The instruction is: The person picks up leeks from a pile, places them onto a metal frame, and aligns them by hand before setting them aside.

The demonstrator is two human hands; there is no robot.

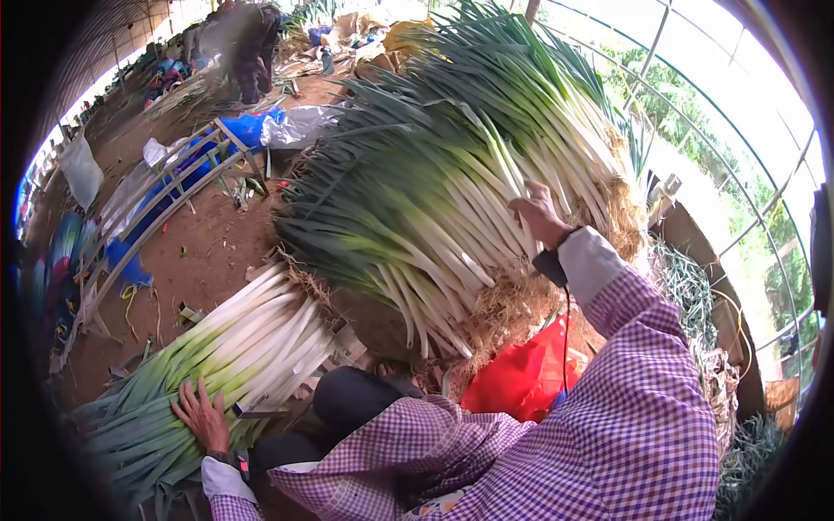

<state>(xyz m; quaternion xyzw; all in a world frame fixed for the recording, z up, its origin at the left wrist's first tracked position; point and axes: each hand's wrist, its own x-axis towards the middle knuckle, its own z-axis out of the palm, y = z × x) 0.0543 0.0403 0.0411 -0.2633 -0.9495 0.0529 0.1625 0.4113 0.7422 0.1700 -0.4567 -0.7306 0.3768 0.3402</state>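
My left hand [205, 418] lies flat with fingers spread on the green leaves of a leek pile [252, 334] at the lower left. That pile's white stalks point up and right, toward their roots. Up on the big heap of leeks [426, 200], my right hand [540, 214] is closed around the white stalk of one leek [502, 161]. This leek slants across its neighbours, and part of its stalk is hidden by my fingers. Shaggy roots [508, 313] hang along the heap's near edge, below my right wrist.
A red plastic bag [519, 375] sits beside my knee [356, 401]. To the left, a wooden frame [161, 208] stands on bare soil near blue sheeting [252, 128]. Another person [252, 52] bends over farther back. Greenhouse bars [756, 217] curve along the right.
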